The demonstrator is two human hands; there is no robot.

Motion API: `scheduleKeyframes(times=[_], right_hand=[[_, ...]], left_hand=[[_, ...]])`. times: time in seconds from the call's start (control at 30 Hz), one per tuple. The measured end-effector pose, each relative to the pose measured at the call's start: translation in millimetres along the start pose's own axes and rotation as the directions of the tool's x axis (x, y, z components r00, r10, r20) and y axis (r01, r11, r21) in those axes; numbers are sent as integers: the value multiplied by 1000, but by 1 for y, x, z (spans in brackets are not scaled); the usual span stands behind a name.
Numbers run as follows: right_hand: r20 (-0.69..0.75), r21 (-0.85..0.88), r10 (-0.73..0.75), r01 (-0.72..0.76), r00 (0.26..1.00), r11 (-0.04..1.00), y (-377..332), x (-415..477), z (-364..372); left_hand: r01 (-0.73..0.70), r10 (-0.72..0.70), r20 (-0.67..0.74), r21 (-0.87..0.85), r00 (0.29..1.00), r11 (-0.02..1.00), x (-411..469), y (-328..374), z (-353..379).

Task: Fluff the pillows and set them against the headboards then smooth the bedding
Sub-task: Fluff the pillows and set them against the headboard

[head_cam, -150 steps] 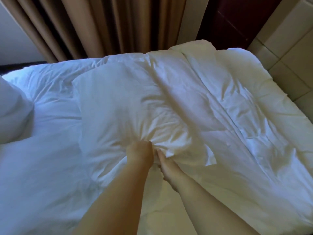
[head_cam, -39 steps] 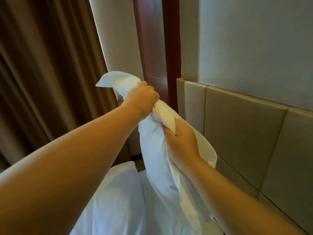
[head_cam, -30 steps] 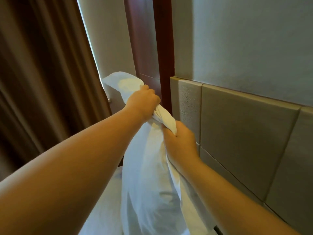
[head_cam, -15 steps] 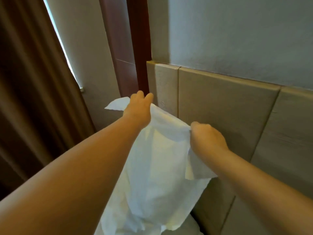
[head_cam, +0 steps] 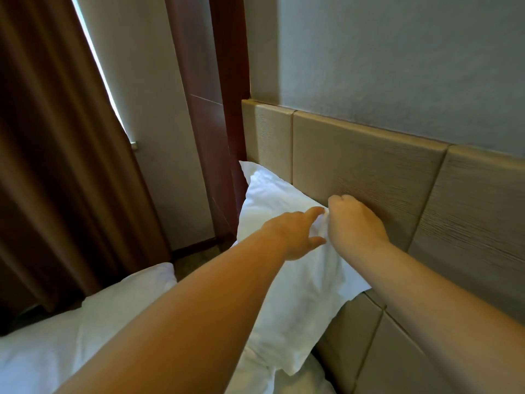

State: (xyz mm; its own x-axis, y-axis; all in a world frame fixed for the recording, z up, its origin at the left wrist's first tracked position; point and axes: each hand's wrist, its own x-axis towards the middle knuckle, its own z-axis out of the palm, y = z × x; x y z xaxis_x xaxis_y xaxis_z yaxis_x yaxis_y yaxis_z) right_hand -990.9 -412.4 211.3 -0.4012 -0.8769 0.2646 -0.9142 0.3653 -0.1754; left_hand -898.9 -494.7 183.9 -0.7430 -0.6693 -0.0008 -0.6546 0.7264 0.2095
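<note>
A white pillow (head_cam: 287,297) stands on edge against the beige padded headboard (head_cam: 366,169), its top corner up near the dark wood panel. My right hand (head_cam: 355,220) is closed on a bunch of pillowcase fabric at the pillow's upper edge. My left hand (head_cam: 295,231) lies on the pillow just left of it, fingers spread and touching the cloth, with the thumb and forefinger at the same bunch of fabric. White bedding (head_cam: 71,331) covers the bed at lower left.
A brown curtain (head_cam: 56,166) hangs at the left, with a strip of bright window beside it. A dark red wood panel (head_cam: 210,109) stands between the curtain wall and the headboard. A grey wall rises above the headboard.
The pillow has come down from mid-air and now leans against the headboard. My hands have moved together at its top edge, and my left hand's grip has loosened.
</note>
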Motion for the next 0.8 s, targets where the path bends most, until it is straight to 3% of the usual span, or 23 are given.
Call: scheduleKeyframes(times=[0.2, 0.47, 0.53, 0.63, 0.8], right_hand=[[-94, 61, -153, 159, 984, 985, -18, -25, -7], [170, 226, -314, 273, 934, 935, -102, -100, 8], [262, 273, -390, 320, 883, 907, -131, -128, 10], [414, 409, -526, 365, 743, 836, -176, -186, 11], [487, 515, -632, 386, 603, 766, -234, -307, 6]], left_hand=[[57, -60, 34, 86, 998, 995, -45, -9, -14], [257, -300, 83, 333, 950, 907, -173, -21, -36], [344, -397, 88, 353, 913, 870, -220, -26, -32], [483, -545, 121, 334, 830, 810, -301, -35, -18], [631, -670, 163, 234, 725, 740, -455, -36, 9]])
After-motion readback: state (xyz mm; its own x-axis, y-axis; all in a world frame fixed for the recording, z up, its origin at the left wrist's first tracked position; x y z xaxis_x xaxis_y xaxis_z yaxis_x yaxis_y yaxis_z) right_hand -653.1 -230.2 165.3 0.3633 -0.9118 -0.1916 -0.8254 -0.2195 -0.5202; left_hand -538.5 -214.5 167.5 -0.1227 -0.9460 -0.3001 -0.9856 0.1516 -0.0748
